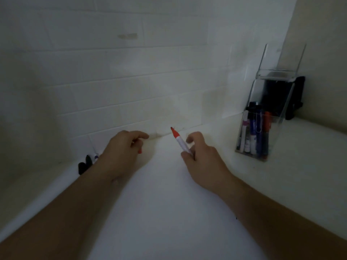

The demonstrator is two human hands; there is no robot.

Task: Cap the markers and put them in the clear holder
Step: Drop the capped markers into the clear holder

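One red marker is uncapped in our right hand, and our left hand pinches what seems to be its red cap.
We judge the bare tip could stain the white counter if we miss the cap; the clear holder, well to the right, already keeps several capped markers upright.

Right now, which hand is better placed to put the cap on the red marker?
Left. The left hand seems to hold a small red piece, likely the cap, close beside the bare tip of the red marker, which the right hand grips.
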